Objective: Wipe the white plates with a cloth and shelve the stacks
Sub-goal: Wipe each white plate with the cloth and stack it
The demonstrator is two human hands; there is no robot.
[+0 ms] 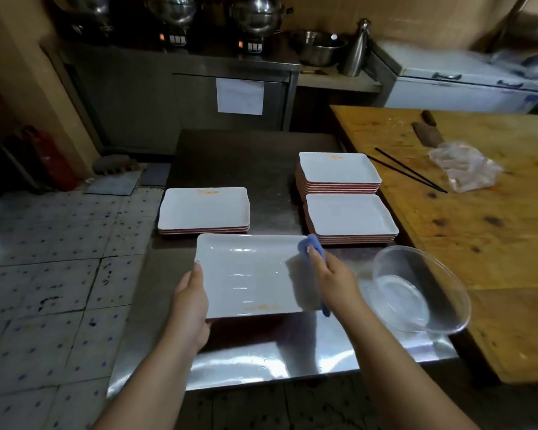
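My left hand (190, 301) grips the left edge of a white rectangular plate (249, 274), held above the steel table (261, 364). My right hand (333, 279) presses a blue cloth (308, 245) onto the plate's far right corner. Three stacks of white plates with red undersides rest on the table. A low stack (204, 209) lies at the left. A taller stack (339, 169) stands at the far right. A third stack (350, 217) sits just in front of it.
A clear glass bowl (416, 290) with some water stands at the right, straddling the steel table and the wooden table (494, 228). Black chopsticks (410, 170), a plastic bag (463, 166) and a cleaver (427, 131) lie on the wood. Tiled floor spreads to the left.
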